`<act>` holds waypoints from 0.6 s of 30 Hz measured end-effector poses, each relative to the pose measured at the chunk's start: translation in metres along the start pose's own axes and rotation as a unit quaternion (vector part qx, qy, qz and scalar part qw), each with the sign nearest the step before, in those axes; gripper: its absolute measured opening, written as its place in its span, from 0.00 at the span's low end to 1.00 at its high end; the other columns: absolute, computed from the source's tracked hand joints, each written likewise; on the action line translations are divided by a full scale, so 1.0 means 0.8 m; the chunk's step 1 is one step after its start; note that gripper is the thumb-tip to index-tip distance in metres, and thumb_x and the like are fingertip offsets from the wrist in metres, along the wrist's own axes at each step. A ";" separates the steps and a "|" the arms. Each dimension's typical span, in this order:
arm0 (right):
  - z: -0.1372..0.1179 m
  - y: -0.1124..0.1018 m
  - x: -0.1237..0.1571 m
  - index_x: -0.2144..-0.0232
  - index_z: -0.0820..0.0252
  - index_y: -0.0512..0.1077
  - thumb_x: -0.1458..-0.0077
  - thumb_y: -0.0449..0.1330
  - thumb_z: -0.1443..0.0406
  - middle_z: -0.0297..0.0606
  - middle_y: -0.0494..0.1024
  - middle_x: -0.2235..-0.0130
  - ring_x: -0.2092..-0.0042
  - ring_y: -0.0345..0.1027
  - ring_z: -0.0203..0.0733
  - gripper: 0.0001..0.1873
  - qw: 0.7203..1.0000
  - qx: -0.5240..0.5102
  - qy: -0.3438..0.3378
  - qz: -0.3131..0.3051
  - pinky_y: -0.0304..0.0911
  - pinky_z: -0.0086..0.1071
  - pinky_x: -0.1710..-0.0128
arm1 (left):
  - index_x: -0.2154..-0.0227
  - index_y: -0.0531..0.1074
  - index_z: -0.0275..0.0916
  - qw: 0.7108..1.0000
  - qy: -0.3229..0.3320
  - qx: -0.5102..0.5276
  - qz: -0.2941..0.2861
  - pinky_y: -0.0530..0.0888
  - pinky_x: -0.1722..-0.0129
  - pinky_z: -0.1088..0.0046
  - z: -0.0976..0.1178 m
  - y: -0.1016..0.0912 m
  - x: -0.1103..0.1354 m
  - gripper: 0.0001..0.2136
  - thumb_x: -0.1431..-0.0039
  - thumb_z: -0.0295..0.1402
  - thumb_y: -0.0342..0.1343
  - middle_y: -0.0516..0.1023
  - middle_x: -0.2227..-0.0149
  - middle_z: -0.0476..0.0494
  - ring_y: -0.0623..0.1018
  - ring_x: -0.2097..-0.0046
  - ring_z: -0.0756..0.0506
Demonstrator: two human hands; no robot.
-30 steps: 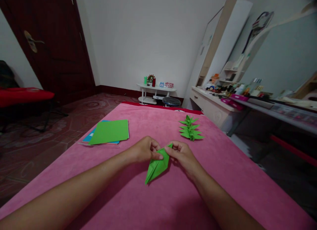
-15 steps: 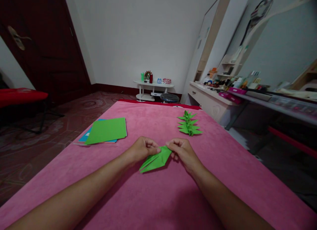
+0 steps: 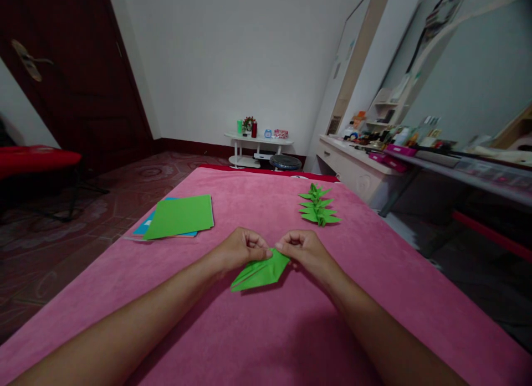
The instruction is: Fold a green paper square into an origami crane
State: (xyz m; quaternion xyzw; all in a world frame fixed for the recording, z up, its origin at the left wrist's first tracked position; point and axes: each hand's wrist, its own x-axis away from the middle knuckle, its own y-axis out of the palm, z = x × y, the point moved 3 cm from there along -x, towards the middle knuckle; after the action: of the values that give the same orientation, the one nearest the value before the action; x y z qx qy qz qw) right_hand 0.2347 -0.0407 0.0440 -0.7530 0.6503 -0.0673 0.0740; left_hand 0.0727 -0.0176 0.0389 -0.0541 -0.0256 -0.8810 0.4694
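Observation:
Between my two hands, just above the pink cloth (image 3: 233, 330), is a folded piece of green paper (image 3: 260, 275) with a long point toward the lower left. My left hand (image 3: 245, 246) pinches its upper edge between thumb and fingers. At the upper right corner, the thumb and fingers of my right hand (image 3: 302, 247) are closed on the same paper; some fingertips are hidden behind it. Farther off to the right, a row of folded green paper cranes (image 3: 319, 209) stands on the cloth; their exact shape is hard to make out.
On the left of the cloth lies a stack of square paper sheets (image 3: 180, 217), green on top with blue below. Beyond the far edge stands a small white table (image 3: 260, 138). A cluttered dressing table (image 3: 357, 159) runs along the right, and a red chair (image 3: 39, 160) is at the left.
My right thumb has shifted slightly left along the paper's top edge, closer to my left thumb. The paper has tilted a little, its lower-left point moving left.

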 end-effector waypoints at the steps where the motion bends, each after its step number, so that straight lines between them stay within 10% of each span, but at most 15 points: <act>1: -0.002 0.000 0.000 0.81 0.63 0.67 0.57 0.62 0.56 0.28 0.64 0.84 0.83 0.53 0.29 0.16 1.000 0.014 -0.012 -0.003 0.49 0.24 0.85 | 0.80 0.74 0.32 1.000 -0.002 -0.003 -0.002 0.62 0.77 0.79 0.000 0.001 0.000 0.13 0.62 0.38 0.67 0.72 0.81 0.50 0.67 0.79 0.54; 6: 0.000 0.002 -0.002 0.84 0.63 0.67 0.54 0.59 0.63 0.31 0.66 0.81 0.76 0.59 0.32 0.12 0.984 0.129 -0.113 0.053 0.54 0.26 0.76 | 0.78 0.74 0.31 1.000 0.011 -0.024 -0.014 0.63 0.76 0.78 -0.013 -0.002 -0.009 0.14 0.60 0.40 0.65 0.73 0.80 0.48 0.68 0.78 0.53; 11: 0.030 0.000 -0.008 0.83 0.62 0.69 0.53 0.57 0.65 0.33 0.70 0.81 0.76 0.62 0.35 0.10 0.953 0.266 -0.067 0.131 0.53 0.26 0.75 | 0.73 0.75 0.32 0.982 0.086 -0.162 0.047 0.65 0.75 0.76 -0.026 -0.015 -0.023 0.09 0.54 0.34 0.62 0.75 0.76 0.45 0.72 0.75 0.50; 18: 0.029 0.003 0.006 0.78 0.59 0.72 0.52 0.57 0.66 0.37 0.75 0.75 0.73 0.65 0.38 0.06 0.856 0.488 -0.035 0.168 0.49 0.29 0.74 | 0.68 0.77 0.38 0.883 0.267 -0.386 -0.007 0.68 0.61 0.71 -0.007 0.007 0.010 0.09 0.49 0.37 0.60 0.76 0.68 0.43 0.74 0.63 0.46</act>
State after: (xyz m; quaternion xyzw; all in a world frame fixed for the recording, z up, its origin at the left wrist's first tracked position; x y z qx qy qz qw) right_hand 0.2374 -0.0451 0.0209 -0.5013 0.6474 -0.3363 0.4652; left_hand 0.0728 -0.0280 0.0342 0.0067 0.4429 -0.8055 0.3938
